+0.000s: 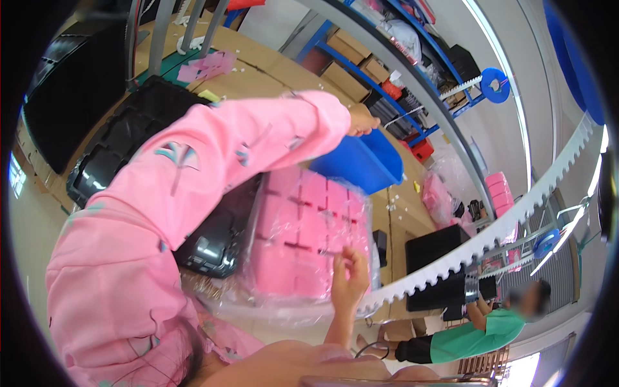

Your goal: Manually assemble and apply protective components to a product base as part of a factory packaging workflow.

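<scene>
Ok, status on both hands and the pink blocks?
Left hand near blue bin. Right hand beside pink blocks. Clear plastic around blocks. Grips unclear.

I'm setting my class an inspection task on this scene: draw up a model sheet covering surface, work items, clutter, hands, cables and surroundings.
Surface: brown tabletop, with a green mat partly visible at the far left.
Work items: pink slotted blocks in clear plastic; blue bin just beyond them; glossy black moulded plastic partly behind the pink sleeve.
Clutter: pink cut pieces; small white scraps.
Left hand: at the bin; grip unclear.
Right hand: at the blocks' near edge, fingers partly curled; contact unclear.
Cables: nothing seen for certain.
Surroundings: blue-framed shelving with cardboard boxes; white toothed strip; person in green.
</scene>
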Demonstrator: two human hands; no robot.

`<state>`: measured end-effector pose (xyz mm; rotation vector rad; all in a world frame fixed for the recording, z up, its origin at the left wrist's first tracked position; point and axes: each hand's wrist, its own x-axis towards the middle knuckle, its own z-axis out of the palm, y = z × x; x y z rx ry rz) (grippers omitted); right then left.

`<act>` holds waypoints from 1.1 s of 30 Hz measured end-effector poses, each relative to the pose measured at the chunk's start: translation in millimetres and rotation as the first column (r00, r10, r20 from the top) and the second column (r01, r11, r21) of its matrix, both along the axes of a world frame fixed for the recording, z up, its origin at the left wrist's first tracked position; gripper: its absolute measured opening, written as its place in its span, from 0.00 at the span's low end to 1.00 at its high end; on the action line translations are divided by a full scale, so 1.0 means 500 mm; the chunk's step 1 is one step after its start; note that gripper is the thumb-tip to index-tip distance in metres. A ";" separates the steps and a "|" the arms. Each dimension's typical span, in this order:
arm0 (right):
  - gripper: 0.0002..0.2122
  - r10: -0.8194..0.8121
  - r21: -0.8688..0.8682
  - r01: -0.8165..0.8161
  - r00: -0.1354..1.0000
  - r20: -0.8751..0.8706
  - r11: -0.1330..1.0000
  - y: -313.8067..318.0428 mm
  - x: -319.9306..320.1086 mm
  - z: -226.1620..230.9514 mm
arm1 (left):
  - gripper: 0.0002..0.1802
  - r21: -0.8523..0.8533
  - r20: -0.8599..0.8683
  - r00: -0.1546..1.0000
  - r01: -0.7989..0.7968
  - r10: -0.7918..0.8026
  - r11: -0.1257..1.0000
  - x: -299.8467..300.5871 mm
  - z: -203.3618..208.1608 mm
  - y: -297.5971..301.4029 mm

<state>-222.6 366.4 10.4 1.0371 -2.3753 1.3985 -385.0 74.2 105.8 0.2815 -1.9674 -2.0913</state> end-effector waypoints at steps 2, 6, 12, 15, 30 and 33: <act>0.09 0.033 -0.001 -0.033 0.996 -0.080 0.999 0.005 0.012 0.010 | 0.17 -0.077 -0.139 0.990 -0.047 0.036 0.996 -0.093 -0.013 -0.006; 0.09 0.089 0.068 -0.081 0.986 -0.140 0.994 0.010 0.010 0.011 | 0.26 -0.318 -0.069 0.963 -0.268 0.260 0.909 -0.224 -0.006 0.024; 0.08 0.110 0.235 -0.040 0.950 -0.293 0.971 0.002 -0.018 0.011 | 0.43 -0.158 -0.028 0.942 0.325 -0.333 0.932 -0.233 -0.091 -0.004; 0.08 0.090 0.200 -0.042 0.967 -0.238 0.979 0.001 -0.041 0.008 | 0.47 -0.384 -0.069 0.960 0.225 -0.271 0.896 -0.197 -0.081 -0.033; 0.08 0.087 0.487 0.016 0.979 -0.187 0.873 -0.147 -0.091 -0.010 | 0.16 -0.064 -0.081 0.984 0.155 -0.160 0.986 0.434 -0.086 -0.100; 0.10 0.023 0.658 0.124 0.977 -0.211 0.743 -0.145 -0.118 -0.026 | 0.18 -0.119 0.002 0.987 0.161 -0.162 0.980 0.551 -0.100 -0.102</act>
